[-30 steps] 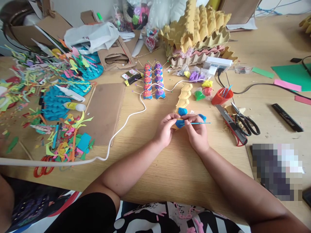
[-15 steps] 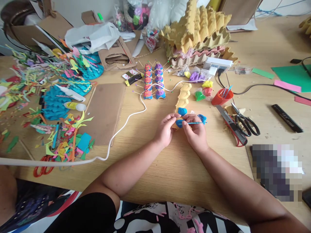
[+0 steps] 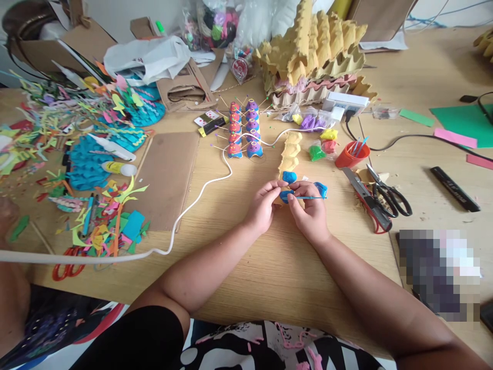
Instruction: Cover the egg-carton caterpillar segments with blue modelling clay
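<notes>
A yellow egg-carton strip (image 3: 291, 152) lies lengthwise in front of me, its near cups covered with blue clay (image 3: 289, 177). My left hand (image 3: 265, 205) is closed on the left edge of the strip's near end. In my right hand (image 3: 310, 208) a thin blue tool (image 3: 314, 197) is pinched, pointing right, and the fingertips meet the blue-covered cup. Just beyond the right hand sits a blue clay lump (image 3: 320, 189). Two finished-looking strips, one red and blue (image 3: 234, 129), one purple and blue (image 3: 252, 128), stand further back with pins in them.
A red cup (image 3: 352, 154) with sticks, a cutter (image 3: 364, 198) and black scissors (image 3: 391, 198) lie to the right. A white cable (image 3: 204, 186) crosses the left side. Paper scraps (image 3: 111, 226) and another person's arm (image 3: 13, 293) are at far left. Egg trays (image 3: 308, 51) are stacked behind.
My hands have barely moved; the blue tool is tilted slightly differently. At the far left, the other person's arm has come forward over the table edge.
</notes>
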`<move>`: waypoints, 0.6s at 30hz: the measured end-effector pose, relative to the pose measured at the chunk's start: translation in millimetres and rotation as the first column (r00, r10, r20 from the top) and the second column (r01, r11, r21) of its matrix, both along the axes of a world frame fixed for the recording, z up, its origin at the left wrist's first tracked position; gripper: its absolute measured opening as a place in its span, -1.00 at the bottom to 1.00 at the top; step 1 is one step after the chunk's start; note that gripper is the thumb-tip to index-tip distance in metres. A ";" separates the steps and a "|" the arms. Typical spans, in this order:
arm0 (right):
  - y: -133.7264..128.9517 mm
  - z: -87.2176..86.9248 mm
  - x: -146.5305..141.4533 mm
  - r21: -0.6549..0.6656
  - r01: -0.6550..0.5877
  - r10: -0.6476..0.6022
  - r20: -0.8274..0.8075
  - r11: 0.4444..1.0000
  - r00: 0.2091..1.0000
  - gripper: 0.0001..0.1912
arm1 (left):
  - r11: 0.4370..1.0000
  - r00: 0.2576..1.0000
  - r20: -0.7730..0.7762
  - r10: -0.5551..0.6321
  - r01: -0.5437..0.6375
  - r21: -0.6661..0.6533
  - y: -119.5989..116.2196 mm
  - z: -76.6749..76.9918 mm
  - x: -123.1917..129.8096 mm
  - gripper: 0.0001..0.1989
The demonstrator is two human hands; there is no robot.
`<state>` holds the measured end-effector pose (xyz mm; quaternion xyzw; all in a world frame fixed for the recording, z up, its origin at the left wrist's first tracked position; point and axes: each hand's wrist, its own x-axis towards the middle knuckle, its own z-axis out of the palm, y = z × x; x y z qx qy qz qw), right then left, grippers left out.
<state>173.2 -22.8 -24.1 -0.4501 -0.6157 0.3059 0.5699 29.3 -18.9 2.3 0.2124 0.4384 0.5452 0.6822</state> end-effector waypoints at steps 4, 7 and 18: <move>-1.6 1.1 -0.5 -0.009 -0.022 0.022 -0.031 1.000 0.999 -0.74 | 1.000 1.000 -0.003 -0.005 0.005 0.001 0.4 1.2 0.0 -0.94; -1.9 2.2 -0.8 -0.002 -0.031 0.031 -0.023 1.000 0.999 -0.74 | 1.000 1.000 0.003 -0.011 0.011 0.009 0.7 0.5 -0.4 -0.93; -1.9 -0.7 -1.2 -0.013 -0.022 0.022 -0.023 1.000 0.999 -0.72 | 1.000 1.000 0.004 -0.004 0.004 -0.006 0.2 2.7 0.3 -0.95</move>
